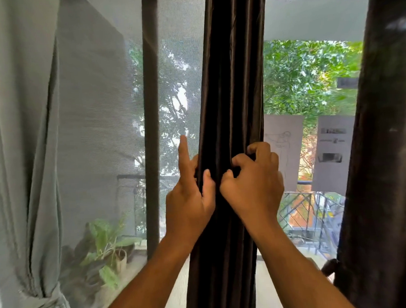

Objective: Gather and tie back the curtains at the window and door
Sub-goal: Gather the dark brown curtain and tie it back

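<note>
Behind mesh window (98, 116), green trees. Dark brown curtain (231, 82) bunched, hanging straight down, long axis vertical. Left hand (190, 201) and right hand (252, 184) side by side, both gripping its folds.

Daylight comes through a mesh screen (98, 125) and dark window frame (152, 132); green trees (305, 79) outside.

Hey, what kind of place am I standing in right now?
Probably a room in a home, at a balcony door or window. Both hands gather a dark brown curtain; a grey curtain hangs tied back, and potted plants and a railing sit outside.
</note>
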